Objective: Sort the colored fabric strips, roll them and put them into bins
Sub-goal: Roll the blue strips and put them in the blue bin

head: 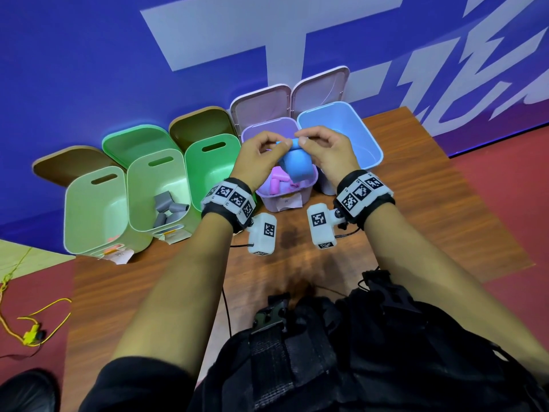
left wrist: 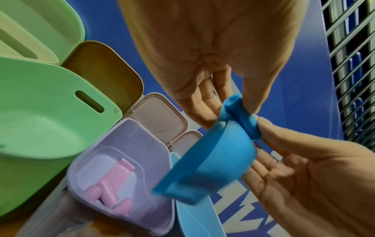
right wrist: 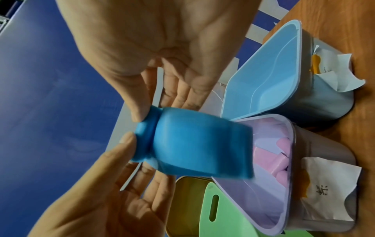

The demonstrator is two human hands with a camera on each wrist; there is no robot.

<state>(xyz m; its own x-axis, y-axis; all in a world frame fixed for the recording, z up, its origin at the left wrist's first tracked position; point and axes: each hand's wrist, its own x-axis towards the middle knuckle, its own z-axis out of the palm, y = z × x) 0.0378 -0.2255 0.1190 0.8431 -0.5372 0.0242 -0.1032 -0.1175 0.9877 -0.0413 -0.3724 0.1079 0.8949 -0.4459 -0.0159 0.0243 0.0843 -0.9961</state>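
Note:
A blue fabric strip (head: pixel 297 169) hangs in the air over the purple bin (head: pixel 285 202). Its top end is rolled into a small tube (left wrist: pixel 241 115), and the loose tail (right wrist: pixel 202 144) droops toward the bin. My left hand (head: pixel 279 144) pinches the roll from the left, thumb against fingers. From the right, my right hand (head: pixel 303 141) pinches the same roll. Several pink rolls (head: pixel 279 181) lie inside the purple bin. The light blue bin (head: pixel 365 138) stands open just right of it, and I see nothing inside it.
Three green bins (head: pixel 98 209) line up to the left against the blue wall, and the middle one holds several grey rolls (head: pixel 169 209). All lids stand open at the back. The bins sit on a wooden table (head: pixel 297 263). A yellow cable (head: pixel 35 328) lies on the floor, left.

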